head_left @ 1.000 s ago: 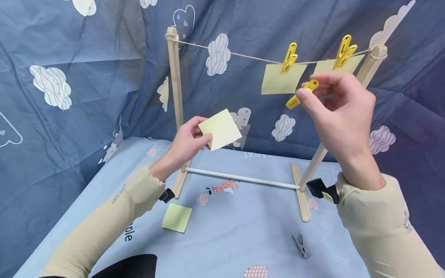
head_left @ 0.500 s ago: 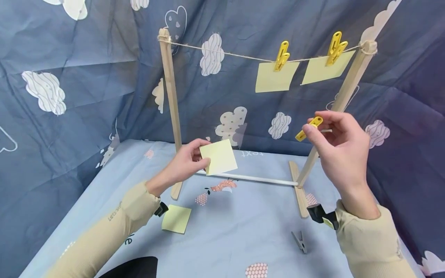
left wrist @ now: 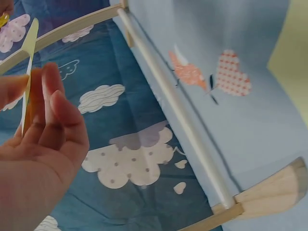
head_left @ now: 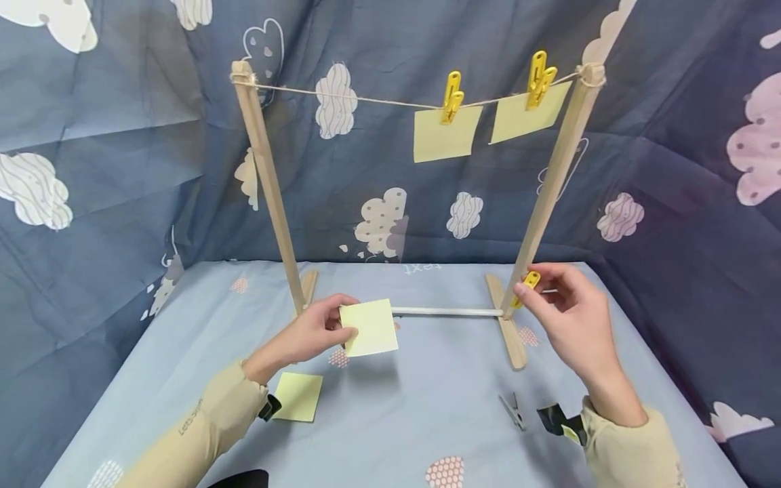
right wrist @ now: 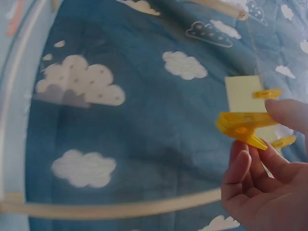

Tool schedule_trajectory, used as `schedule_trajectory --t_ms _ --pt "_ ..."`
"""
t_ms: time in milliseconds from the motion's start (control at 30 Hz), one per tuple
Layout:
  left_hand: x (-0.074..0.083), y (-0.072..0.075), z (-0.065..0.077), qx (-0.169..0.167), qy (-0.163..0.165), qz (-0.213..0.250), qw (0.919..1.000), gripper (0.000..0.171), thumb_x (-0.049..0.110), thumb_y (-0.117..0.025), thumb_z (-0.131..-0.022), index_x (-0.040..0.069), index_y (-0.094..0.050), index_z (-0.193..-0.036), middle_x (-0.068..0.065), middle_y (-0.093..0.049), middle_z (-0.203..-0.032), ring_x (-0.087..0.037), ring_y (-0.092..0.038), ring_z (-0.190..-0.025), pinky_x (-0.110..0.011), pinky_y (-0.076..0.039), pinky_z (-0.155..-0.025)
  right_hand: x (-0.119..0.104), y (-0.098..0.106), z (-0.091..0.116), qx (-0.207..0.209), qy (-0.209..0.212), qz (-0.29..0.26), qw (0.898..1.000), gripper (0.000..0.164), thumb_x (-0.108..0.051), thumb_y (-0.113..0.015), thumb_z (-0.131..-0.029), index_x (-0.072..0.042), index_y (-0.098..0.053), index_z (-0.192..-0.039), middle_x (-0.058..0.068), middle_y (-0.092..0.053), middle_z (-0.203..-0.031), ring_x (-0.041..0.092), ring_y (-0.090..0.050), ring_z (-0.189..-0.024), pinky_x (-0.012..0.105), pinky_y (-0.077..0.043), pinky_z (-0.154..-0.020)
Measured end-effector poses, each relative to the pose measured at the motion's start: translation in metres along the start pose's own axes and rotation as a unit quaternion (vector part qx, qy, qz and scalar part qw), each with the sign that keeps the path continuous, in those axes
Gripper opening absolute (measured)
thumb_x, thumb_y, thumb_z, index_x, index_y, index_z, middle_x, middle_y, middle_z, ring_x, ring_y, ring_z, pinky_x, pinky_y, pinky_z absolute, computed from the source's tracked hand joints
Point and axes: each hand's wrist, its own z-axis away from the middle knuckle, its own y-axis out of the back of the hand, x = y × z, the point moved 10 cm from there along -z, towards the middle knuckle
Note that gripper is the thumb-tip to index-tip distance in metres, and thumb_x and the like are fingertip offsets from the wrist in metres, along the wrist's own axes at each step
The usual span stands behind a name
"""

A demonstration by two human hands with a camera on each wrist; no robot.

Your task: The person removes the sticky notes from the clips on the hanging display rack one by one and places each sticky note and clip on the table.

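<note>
Left hand [head_left: 311,332] pinches note [head_left: 373,329], right hand [head_left: 573,318] yellow clip [right wrist: 240,119], well apart; string [head_left: 390,102] above both, toward far edge of desk [head_left: 439,400].

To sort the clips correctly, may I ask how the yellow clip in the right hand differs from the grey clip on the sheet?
The yellow clip is bright yellow, the grey clip plain grey. The yellow clip is pinched by the right hand, off the sheet; the grey clip lies untouched on the sheet. Both are two-armed clips, and neither holds paper.

Pale yellow paper [head_left: 373,327], bright yellow clip [right wrist: 237,120], navy backdrop [head_left: 342,176], white clouds [head_left: 335,118]
</note>
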Motion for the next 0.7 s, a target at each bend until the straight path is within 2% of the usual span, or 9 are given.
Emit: schedule_trajectory --t_ms 133,267,467,600,700 --pt "-0.007 -0.016 0.003 -0.039 -0.006 -0.027 0.9989 0.037 0.009 -0.063 -0.091 0.006 -0.054 -0.127 -0.008 -0.067 -0.101 -0.013 -0.059 -0.078 -0.024 -0.050 -0.068 0.020 -0.001 0.017 -0.034 -0.010 0.052 0.998 0.027 -0.005 -0.073 -0.083 -0.003 -0.066 -0.109 -0.006 -0.061 -0.085 0.000 -0.056 -0.075 0.010 -0.045 -0.067" --pt "-0.013 -0.030 0.007 -0.073 -0.027 -0.070 0.9945 0.035 0.010 -0.064 -0.090 0.009 -0.057 -0.124 -0.003 -0.063 -0.094 -0.008 -0.052 -0.069 -0.022 -0.043 -0.063 0.042 -0.003 0.035 -0.069 -0.027 0.114 0.991 0.025 -0.013 -0.075 -0.083 -0.006 -0.067 -0.106 0.001 -0.062 -0.084 -0.002 -0.055 -0.072 0.011 -0.046 -0.064" --pt "-0.025 -0.053 0.015 -0.128 -0.038 -0.114 0.9845 0.031 0.010 -0.066 -0.089 0.011 -0.059 -0.119 0.003 -0.058 -0.083 -0.004 -0.049 -0.066 -0.021 -0.043 -0.063 0.076 0.003 0.064 -0.098 -0.067 0.169 0.978 0.026 -0.017 -0.077 -0.081 -0.007 -0.068 -0.103 0.000 -0.061 -0.080 0.000 -0.055 -0.070 0.017 -0.047 -0.062" --pt "-0.032 -0.064 0.016 -0.161 -0.032 -0.120 0.9791 0.028 0.010 -0.066 -0.089 0.011 -0.060 -0.116 0.005 -0.052 -0.070 -0.003 -0.046 -0.062 -0.020 -0.041 -0.062 0.102 0.007 0.083 -0.135 -0.121 0.203 0.962 0.030 -0.022 -0.077 -0.081 -0.005 -0.067 -0.104 0.000 -0.061 -0.082 0.006 -0.056 -0.071 0.022 -0.046 -0.061" --pt "-0.034 -0.075 0.016 -0.193 -0.026 -0.109 0.9748 0.026 0.009 -0.066 -0.088 0.011 -0.061 -0.114 0.005 -0.058 -0.074 -0.001 -0.050 -0.065 -0.020 -0.042 -0.063 0.124 0.010 0.101 -0.180 -0.173 0.229 0.941 0.034 -0.025 -0.075 -0.082 -0.001 -0.066 -0.106 0.002 -0.061 -0.085 0.011 -0.056 -0.074 0.026 -0.045 -0.062"
